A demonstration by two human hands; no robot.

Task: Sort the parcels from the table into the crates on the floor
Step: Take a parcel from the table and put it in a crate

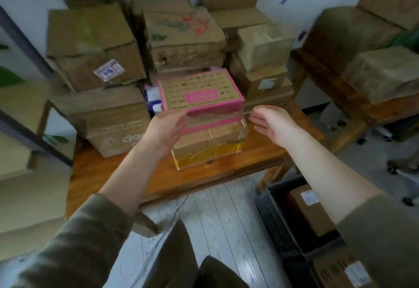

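Observation:
A pink-edged cardboard parcel (pixel 200 91) sits on top of a brown taped parcel (pixel 210 139) near the front of the wooden table (pixel 226 174). My left hand (pixel 165 129) lies with straight fingers against the left side of this small stack. My right hand (pixel 269 122) hovers open just to the right of the stack, a short gap away from it. A black crate (pixel 275 219) on the floor at lower right holds a brown parcel (pixel 310 208) with a white label. The whole view is blurred by motion.
Several larger cardboard boxes (pixel 95 45) are piled at the back of the table against the wall. A second wooden table (pixel 335 88) on the right carries more boxes. A further labelled parcel (pixel 347 269) lies at the bottom right. Grey plank floor (pixel 215 219) runs between me and the table.

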